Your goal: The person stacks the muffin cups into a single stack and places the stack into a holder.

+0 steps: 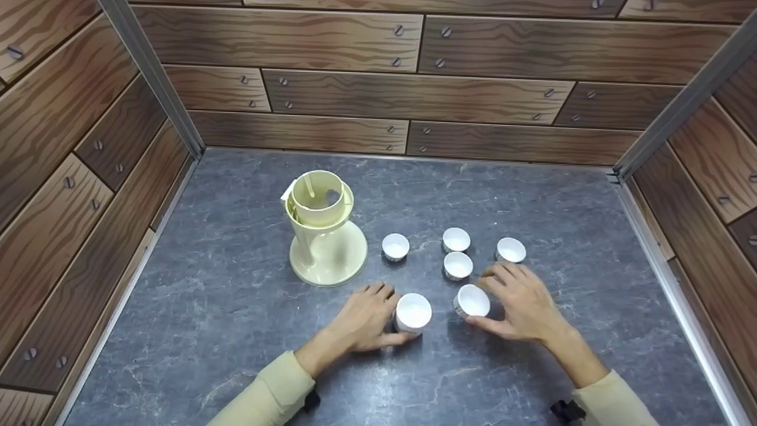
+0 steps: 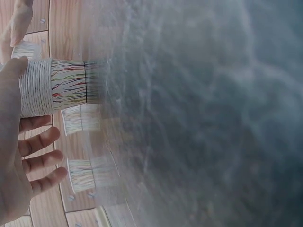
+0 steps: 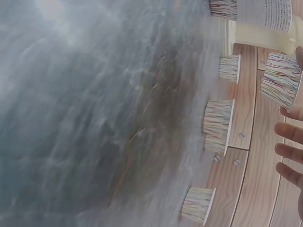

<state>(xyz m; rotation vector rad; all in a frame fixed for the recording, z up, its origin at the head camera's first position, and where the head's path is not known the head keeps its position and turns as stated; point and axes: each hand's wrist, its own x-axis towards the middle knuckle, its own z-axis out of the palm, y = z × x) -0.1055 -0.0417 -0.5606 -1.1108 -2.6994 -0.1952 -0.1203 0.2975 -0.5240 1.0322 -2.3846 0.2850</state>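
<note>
My left hand (image 1: 371, 319) holds a stack of nested white paper cups (image 1: 413, 312), thumb on the near side and fingers on the far side. In the left wrist view, the cup stack (image 2: 66, 85) stands on the table, its many rims packed together above a coloured-line pattern. My right hand (image 1: 523, 305) pinches a single paper cup (image 1: 472, 301) between thumb and fingers. That patterned cup (image 3: 281, 80) is raised above the table and tilted in the right wrist view, the other fingers spread beside it.
Several single paper cups stand upright beyond my hands: one left (image 1: 395, 247), two close together (image 1: 458, 266), one right (image 1: 511, 251). A cream stand (image 1: 331, 257) with a round base and open tube top is at the left. Wood-patterned walls (image 1: 343, 94) enclose the grey table (image 1: 236, 236).
</note>
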